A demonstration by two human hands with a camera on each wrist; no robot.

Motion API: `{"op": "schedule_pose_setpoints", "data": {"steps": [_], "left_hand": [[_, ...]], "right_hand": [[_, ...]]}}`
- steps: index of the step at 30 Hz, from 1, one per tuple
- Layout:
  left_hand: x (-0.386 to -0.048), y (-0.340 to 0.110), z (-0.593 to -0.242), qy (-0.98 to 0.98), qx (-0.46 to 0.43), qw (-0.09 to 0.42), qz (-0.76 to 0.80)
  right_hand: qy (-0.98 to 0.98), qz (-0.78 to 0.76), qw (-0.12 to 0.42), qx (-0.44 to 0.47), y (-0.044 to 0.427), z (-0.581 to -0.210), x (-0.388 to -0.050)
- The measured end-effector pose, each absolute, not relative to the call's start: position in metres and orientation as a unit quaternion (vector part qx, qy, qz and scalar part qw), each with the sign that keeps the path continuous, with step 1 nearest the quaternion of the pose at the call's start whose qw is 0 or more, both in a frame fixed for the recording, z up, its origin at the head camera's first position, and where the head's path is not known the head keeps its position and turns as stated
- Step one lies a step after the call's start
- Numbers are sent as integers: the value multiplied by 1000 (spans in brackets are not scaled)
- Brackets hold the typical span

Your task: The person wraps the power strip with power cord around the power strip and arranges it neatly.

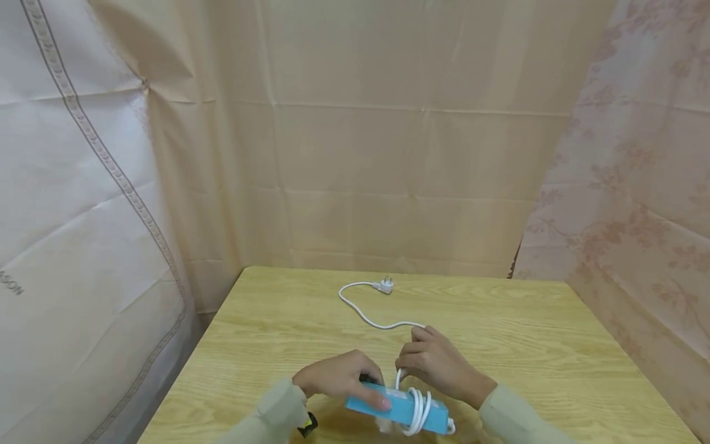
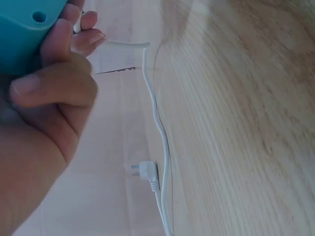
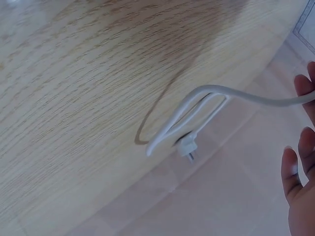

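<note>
Two sleeved forearms, the left [image 1: 269, 414] and the right [image 1: 518, 419], reach in from the lower edge of the head view, slanting toward each other. The left hand [image 1: 342, 375] grips, thumb [image 1: 373, 396] stretched toward the right, other fingers curled. Near it, the right hand [image 1: 438, 365] holds with bent fingers, its back showing. Both wrists angle inward.
</note>
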State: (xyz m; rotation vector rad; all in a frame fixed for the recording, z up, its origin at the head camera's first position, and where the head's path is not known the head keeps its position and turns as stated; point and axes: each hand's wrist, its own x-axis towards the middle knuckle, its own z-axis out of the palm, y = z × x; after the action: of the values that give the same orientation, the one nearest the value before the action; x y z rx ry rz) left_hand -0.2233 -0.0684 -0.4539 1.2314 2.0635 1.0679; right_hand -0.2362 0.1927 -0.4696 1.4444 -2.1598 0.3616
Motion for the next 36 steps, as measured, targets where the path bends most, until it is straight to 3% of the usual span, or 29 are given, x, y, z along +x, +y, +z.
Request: {"op": "schedule_pose_setpoints", "data": {"steps": [13, 22, 29, 36], "left_hand": [[-216, -65, -460, 844, 358, 180, 358], [-212, -61, -461, 882, 304, 135, 333], [-213, -58, -461, 907, 294, 50, 298], [-211, -58, -461, 922, 276, 4, 273]], "right_hand": [[-811, 97, 283, 503, 191, -468, -233], [-834, 94, 269, 472, 189, -469, -230], [-839, 106, 282, 453, 188, -466, -232], [-840, 116, 286, 446, 186, -465, -231]]}}
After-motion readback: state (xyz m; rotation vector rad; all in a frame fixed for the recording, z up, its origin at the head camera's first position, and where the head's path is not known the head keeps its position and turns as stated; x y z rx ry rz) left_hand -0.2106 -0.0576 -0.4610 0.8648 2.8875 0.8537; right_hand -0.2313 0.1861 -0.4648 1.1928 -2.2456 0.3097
